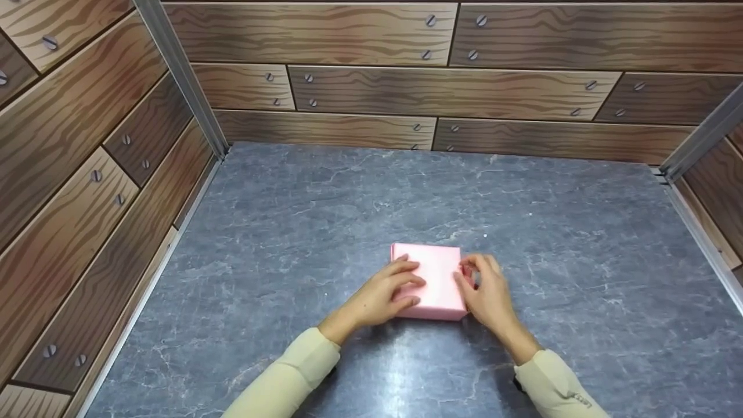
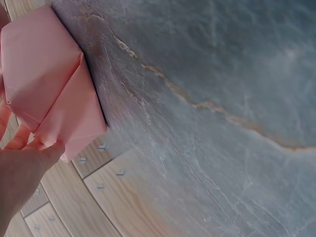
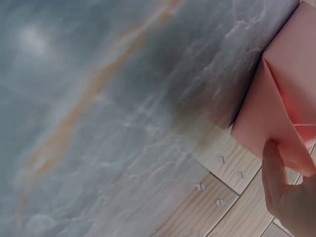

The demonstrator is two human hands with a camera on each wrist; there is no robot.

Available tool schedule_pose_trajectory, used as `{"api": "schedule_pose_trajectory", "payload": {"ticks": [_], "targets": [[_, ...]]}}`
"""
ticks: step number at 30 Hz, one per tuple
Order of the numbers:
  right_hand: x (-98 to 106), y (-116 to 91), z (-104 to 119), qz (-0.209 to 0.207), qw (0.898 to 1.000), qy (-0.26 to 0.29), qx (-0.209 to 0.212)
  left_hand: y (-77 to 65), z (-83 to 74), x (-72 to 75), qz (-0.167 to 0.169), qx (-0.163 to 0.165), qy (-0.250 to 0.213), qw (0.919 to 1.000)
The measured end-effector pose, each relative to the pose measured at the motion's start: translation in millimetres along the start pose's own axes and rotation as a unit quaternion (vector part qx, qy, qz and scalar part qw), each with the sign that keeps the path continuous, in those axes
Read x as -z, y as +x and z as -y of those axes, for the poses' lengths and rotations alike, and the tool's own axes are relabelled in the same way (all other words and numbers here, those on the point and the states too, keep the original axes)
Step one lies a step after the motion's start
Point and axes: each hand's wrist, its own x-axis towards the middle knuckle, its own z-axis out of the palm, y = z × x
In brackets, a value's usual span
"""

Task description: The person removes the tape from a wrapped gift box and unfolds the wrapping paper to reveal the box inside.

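Well off tabletop (image 1: 580,261) sides, pink package (image 1: 440,276)

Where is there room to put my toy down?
The tabletop looks bare, except tiny white specks, between the pink package and back wall, and toward the left wall and right wall. It's crowded at the package: the left hand and right hand touch it.

The square paper-wrapped box (image 1: 439,264), lower centre, is plain pink; the marbled tabletop (image 1: 325,203) is blue-grey with white and tan veins. Cream fabric sleeves (image 1: 290,368) cross the bottom edge. Top and left, brown plank-patterned walls (image 1: 371,87) show dark grain.
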Motion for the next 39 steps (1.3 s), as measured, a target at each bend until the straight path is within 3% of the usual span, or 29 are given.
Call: {"api": "schedule_pose_trajectory", "payload": {"ticks": [3,9,15,22,26,29,34,36,39], "targets": [[5.3,-0.6,-8.1,-0.027,1.000,-0.001,0.005,0.3,-0.3,0.2,0.000,-0.003,-0.004,1.0000],[16.4,-6.0,-15.6,-0.027,0.999,-0.023,-0.021,-1.0,1.0,0.2,-0.001,-0.005,-0.005,1.0000],[13.9,-15.3,-5.6,-0.026,0.999,-0.047,0.011,-1.6,1.7,-0.4,-0.007,-0.007,-0.002,1.0000],[2.1,-25.6,14.4,0.026,0.995,-0.070,0.059,-1.0,0.0,-2.0,-0.019,-0.019,0.042,0.9988],[0.3,-24.4,13.6,0.044,0.996,-0.041,0.065,0.3,0.0,-3.7,-0.034,-0.020,0.059,0.9975],[4.2,-18.2,7.3,0.086,0.994,-0.011,0.071,1.2,0.8,-4.9,-0.040,-0.012,0.062,0.9972],[13.5,-5.9,-4.6,0.170,0.981,0.043,0.087,1.5,0.5,-4.1,-0.037,0.006,0.061,0.9975],[15.6,-2.3,-7.3,0.177,0.979,0.053,0.090,1.9,-0.6,-4.2,-0.034,0.008,0.059,0.9976],[16.4,0.8,-8.6,0.156,0.983,0.049,0.080,1.7,-3.0,-6.0,-0.038,0.007,0.061,0.9974]]}}
